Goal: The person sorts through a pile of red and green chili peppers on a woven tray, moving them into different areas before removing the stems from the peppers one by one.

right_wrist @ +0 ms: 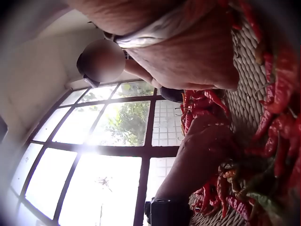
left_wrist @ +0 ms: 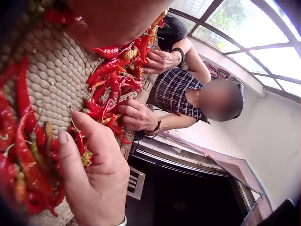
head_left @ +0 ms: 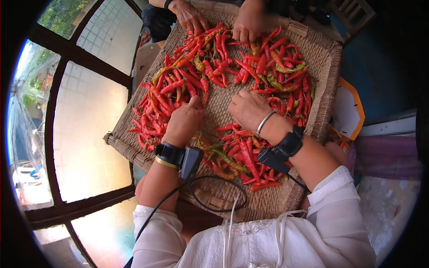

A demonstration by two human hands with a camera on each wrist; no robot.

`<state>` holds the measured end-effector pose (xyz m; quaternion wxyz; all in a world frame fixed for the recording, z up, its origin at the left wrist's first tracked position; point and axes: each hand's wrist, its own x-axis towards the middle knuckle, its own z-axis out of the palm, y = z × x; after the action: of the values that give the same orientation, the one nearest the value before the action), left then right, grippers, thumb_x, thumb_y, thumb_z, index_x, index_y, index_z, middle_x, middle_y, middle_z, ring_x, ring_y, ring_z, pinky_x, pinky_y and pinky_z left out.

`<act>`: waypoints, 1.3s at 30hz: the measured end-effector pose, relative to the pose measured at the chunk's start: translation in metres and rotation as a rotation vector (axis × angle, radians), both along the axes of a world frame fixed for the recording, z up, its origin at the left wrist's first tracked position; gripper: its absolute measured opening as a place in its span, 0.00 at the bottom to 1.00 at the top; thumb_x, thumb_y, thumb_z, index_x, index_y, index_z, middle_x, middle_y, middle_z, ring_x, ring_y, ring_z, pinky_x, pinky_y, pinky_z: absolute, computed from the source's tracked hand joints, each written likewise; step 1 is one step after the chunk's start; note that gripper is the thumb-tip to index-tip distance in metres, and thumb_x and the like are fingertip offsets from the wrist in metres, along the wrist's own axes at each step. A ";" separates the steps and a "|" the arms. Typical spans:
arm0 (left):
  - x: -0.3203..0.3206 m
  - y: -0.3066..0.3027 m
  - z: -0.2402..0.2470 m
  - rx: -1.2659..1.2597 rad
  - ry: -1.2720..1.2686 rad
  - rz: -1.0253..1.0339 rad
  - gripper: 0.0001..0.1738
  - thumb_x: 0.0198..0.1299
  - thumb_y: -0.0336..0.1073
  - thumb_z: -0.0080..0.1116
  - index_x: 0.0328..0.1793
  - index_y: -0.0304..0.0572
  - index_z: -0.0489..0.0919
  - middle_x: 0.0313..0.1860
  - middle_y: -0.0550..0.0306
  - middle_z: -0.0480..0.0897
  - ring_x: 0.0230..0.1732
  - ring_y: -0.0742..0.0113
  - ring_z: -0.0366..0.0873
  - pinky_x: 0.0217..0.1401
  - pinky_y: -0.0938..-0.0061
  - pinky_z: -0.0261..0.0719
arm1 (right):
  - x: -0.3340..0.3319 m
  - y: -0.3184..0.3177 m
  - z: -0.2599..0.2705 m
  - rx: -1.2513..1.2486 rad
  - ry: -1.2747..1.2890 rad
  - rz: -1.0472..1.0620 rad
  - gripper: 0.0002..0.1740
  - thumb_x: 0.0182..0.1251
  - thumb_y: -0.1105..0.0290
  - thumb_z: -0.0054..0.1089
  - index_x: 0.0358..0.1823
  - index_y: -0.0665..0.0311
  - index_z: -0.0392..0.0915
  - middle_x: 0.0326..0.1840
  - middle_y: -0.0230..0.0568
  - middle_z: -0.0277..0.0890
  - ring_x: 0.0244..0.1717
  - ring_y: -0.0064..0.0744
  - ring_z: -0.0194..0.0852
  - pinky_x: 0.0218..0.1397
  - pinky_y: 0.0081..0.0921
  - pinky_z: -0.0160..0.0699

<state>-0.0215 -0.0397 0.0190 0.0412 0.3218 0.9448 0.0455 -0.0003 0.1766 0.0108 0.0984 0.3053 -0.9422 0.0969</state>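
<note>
Left hand [head_left: 183, 123] rests on the left heap of red chilies [head_left: 156, 102], thumb out, fingers buried; can't tell if it grips any. Right hand [head_left: 248, 109] is just beside it, fingertips curled down onto the chilies at centre; pinch unclear. Chilies ring the woven tray [head_left: 219, 107]. Another person's hands [head_left: 190, 17] work the far edge.

home balcony: big windows [head_left: 89, 111], woven tray [head_left: 328, 76].
</note>
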 end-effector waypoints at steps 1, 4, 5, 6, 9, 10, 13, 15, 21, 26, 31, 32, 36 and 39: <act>-0.002 0.000 -0.002 -0.043 0.034 -0.014 0.06 0.46 0.29 0.54 0.31 0.45 0.78 0.41 0.55 0.73 0.37 0.55 0.77 0.38 0.63 0.76 | 0.000 0.000 -0.001 0.017 -0.017 0.003 0.01 0.50 0.71 0.55 0.25 0.59 0.74 0.33 0.36 0.70 0.42 0.38 0.68 0.47 0.35 0.71; -0.004 0.002 -0.001 0.017 0.023 -0.014 0.04 0.45 0.29 0.55 0.29 0.44 0.76 0.42 0.56 0.74 0.36 0.55 0.77 0.37 0.62 0.76 | 0.001 -0.001 0.003 -0.019 -0.059 0.014 0.03 0.50 0.71 0.58 0.28 0.59 0.75 0.33 0.37 0.70 0.42 0.39 0.68 0.47 0.35 0.71; -0.004 0.003 0.003 0.017 0.023 -0.013 0.04 0.45 0.29 0.55 0.29 0.44 0.76 0.42 0.56 0.74 0.36 0.55 0.77 0.37 0.62 0.76 | 0.001 -0.001 0.005 -0.018 -0.058 0.015 0.03 0.50 0.71 0.58 0.28 0.59 0.75 0.33 0.37 0.70 0.42 0.39 0.68 0.47 0.35 0.71; -0.004 0.004 0.008 0.094 0.018 -0.013 0.04 0.46 0.29 0.55 0.30 0.43 0.76 0.42 0.56 0.75 0.36 0.54 0.78 0.37 0.63 0.76 | 0.001 -0.002 0.007 -0.074 -0.115 -0.003 0.05 0.50 0.70 0.59 0.30 0.60 0.75 0.34 0.38 0.71 0.42 0.40 0.69 0.48 0.36 0.71; -0.003 0.007 0.021 0.323 -0.006 -0.003 0.03 0.50 0.28 0.55 0.32 0.42 0.76 0.40 0.55 0.76 0.35 0.54 0.78 0.36 0.66 0.76 | 0.001 -0.004 0.011 -0.192 -0.186 -0.012 0.10 0.50 0.70 0.61 0.36 0.61 0.76 0.37 0.40 0.72 0.44 0.42 0.70 0.49 0.37 0.71; -0.003 0.008 0.025 0.474 -0.023 0.005 0.03 0.52 0.27 0.55 0.34 0.41 0.75 0.37 0.54 0.77 0.34 0.54 0.78 0.36 0.69 0.76 | 0.001 -0.005 0.011 -0.254 -0.199 -0.004 0.13 0.50 0.70 0.61 0.39 0.61 0.76 0.38 0.42 0.72 0.45 0.42 0.70 0.51 0.37 0.71; 0.000 0.009 0.036 0.514 -0.060 0.067 0.05 0.53 0.25 0.56 0.36 0.40 0.75 0.33 0.57 0.79 0.31 0.64 0.78 0.35 0.75 0.75 | 0.001 -0.008 0.011 -0.395 -0.273 0.016 0.15 0.50 0.71 0.61 0.42 0.63 0.76 0.39 0.44 0.74 0.44 0.43 0.72 0.49 0.36 0.72; 0.001 0.009 0.031 0.674 -0.224 0.122 0.03 0.56 0.26 0.56 0.37 0.40 0.75 0.33 0.59 0.80 0.30 0.70 0.77 0.34 0.78 0.74 | 0.003 -0.012 0.011 -0.500 -0.350 0.021 0.16 0.50 0.71 0.61 0.42 0.64 0.76 0.38 0.45 0.74 0.42 0.42 0.74 0.47 0.35 0.73; 0.007 0.021 0.036 1.344 -0.843 0.175 0.04 0.59 0.29 0.57 0.39 0.39 0.75 0.32 0.62 0.80 0.29 0.81 0.74 0.31 0.84 0.74 | 0.004 -0.017 0.016 -0.745 -0.568 -0.028 0.18 0.50 0.67 0.63 0.42 0.64 0.75 0.34 0.45 0.75 0.35 0.41 0.76 0.39 0.32 0.76; 0.011 0.024 0.035 1.467 -0.993 0.170 0.03 0.60 0.30 0.56 0.38 0.42 0.74 0.35 0.59 0.80 0.27 0.80 0.73 0.32 0.84 0.73 | 0.003 -0.020 0.020 -0.825 -0.519 -0.142 0.14 0.51 0.63 0.63 0.37 0.61 0.75 0.30 0.44 0.75 0.32 0.46 0.76 0.35 0.36 0.74; 0.015 0.033 0.035 1.540 -0.885 0.245 0.08 0.62 0.33 0.55 0.45 0.41 0.75 0.40 0.60 0.79 0.31 0.80 0.74 0.35 0.83 0.74 | -0.001 -0.017 0.011 -0.729 -0.312 -0.071 0.12 0.56 0.63 0.59 0.29 0.64 0.72 0.26 0.49 0.74 0.30 0.50 0.75 0.32 0.38 0.73; 0.013 0.031 0.032 1.540 -0.885 0.243 0.08 0.62 0.33 0.55 0.45 0.41 0.75 0.40 0.60 0.79 0.31 0.80 0.74 0.35 0.83 0.74 | -0.004 -0.012 0.013 -0.729 -0.311 -0.072 0.12 0.56 0.63 0.59 0.29 0.64 0.72 0.26 0.49 0.74 0.30 0.50 0.75 0.32 0.38 0.73; 0.001 0.014 0.016 0.734 -0.214 0.219 0.10 0.57 0.31 0.55 0.45 0.42 0.77 0.41 0.59 0.79 0.36 0.66 0.76 0.40 0.74 0.76 | -0.025 0.017 0.029 -0.837 -0.364 -0.336 0.12 0.58 0.63 0.58 0.32 0.66 0.73 0.24 0.51 0.73 0.30 0.52 0.74 0.32 0.39 0.71; -0.002 0.009 -0.003 0.196 0.164 0.051 0.13 0.47 0.28 0.56 0.42 0.46 0.80 0.40 0.56 0.77 0.44 0.53 0.73 0.47 0.67 0.73 | -0.031 0.036 0.041 -0.715 -0.061 -0.483 0.17 0.57 0.64 0.59 0.46 0.64 0.73 0.24 0.44 0.76 0.29 0.46 0.76 0.34 0.39 0.73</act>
<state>-0.0232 -0.0309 0.0155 -0.0691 0.3030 0.9438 0.1121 -0.0313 0.2124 0.0521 0.1901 0.0195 -0.8962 0.4005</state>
